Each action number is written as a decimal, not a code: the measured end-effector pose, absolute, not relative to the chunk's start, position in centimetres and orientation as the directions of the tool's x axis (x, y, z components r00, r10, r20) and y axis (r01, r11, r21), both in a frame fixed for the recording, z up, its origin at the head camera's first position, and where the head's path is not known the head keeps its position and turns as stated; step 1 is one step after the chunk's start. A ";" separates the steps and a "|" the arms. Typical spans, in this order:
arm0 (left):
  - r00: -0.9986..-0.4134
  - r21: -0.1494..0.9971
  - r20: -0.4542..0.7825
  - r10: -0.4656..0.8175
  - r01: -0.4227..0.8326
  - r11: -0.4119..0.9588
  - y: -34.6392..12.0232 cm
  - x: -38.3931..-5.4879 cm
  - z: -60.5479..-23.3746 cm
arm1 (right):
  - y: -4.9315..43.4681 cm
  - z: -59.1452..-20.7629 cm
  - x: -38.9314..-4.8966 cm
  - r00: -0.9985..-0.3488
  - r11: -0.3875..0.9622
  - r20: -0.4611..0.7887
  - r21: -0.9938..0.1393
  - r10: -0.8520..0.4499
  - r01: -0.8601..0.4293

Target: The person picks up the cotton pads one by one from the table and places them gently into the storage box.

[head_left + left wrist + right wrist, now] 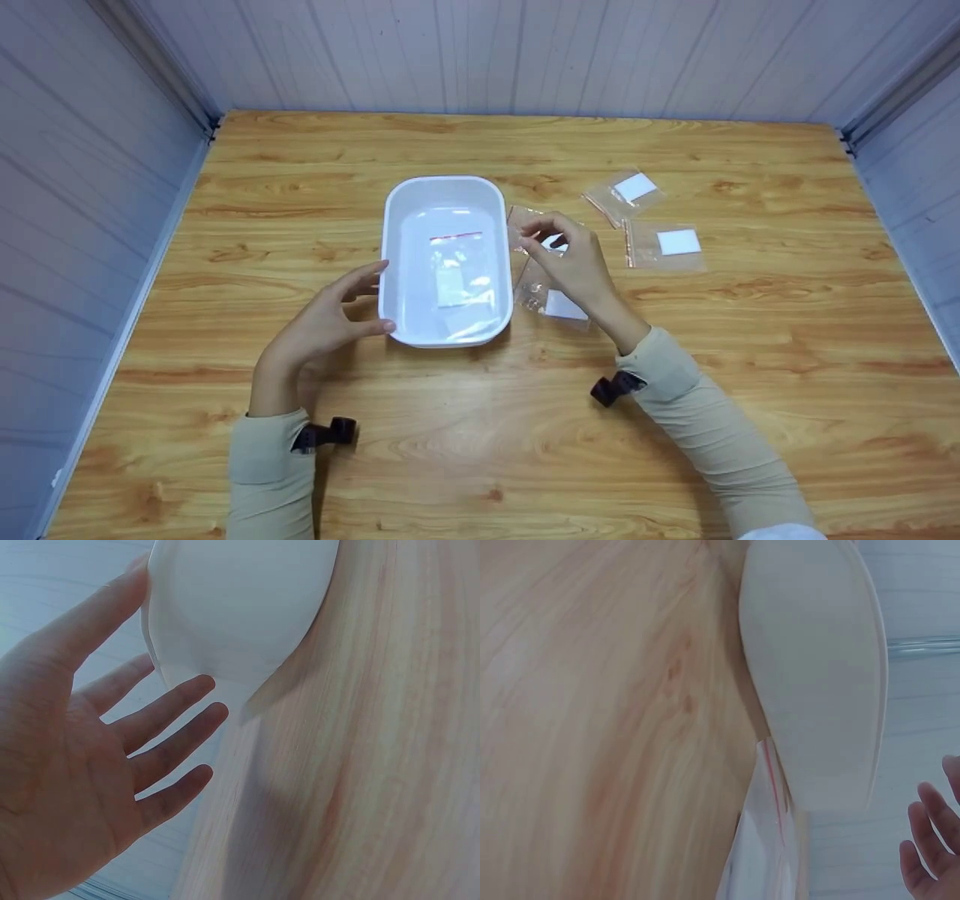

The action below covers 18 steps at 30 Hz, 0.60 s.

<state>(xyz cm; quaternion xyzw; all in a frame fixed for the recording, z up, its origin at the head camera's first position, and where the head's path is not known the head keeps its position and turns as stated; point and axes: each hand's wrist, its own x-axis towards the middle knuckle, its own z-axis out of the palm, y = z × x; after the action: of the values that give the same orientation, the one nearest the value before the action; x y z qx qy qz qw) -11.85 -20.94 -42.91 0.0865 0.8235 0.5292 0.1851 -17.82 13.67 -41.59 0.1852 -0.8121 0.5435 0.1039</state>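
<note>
Under the right hand (576,264), fingers empty, crowded bags (566,306) could snag together; the left hand (319,322), fingers spread, touches the tub (446,193).

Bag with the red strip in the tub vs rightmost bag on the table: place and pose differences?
Place: the tub bag lies inside the white tub; the rightmost bag lies on the wooden table. Pose: the tub bag's red strip is along its far edge; the rightmost bag's runs down its left edge. Shared: both are clear, with a reddish strip and a white insert.
</note>
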 end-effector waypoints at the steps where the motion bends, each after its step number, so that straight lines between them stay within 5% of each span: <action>1: -0.917 0.903 -0.212 0.338 -0.052 0.427 -20.9 -11.9 -42.9 | 13.8 -41.7 -17.8 -0.910 0.343 0.364 -0.844 -0.196 -0.412; 18: -0.914 0.891 -0.228 0.335 -0.057 0.450 -20.9 -11.8 -42.7 | 16.0 -42.8 -18.5 -0.923 0.408 0.213 -0.848 -0.321 -0.338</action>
<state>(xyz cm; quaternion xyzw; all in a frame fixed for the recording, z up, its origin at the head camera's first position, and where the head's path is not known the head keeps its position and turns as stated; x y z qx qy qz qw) -11.81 -20.94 -42.71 0.0839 0.8302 0.5175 0.1893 -18.47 15.98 -42.81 0.1964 -0.8390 0.5073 0.0081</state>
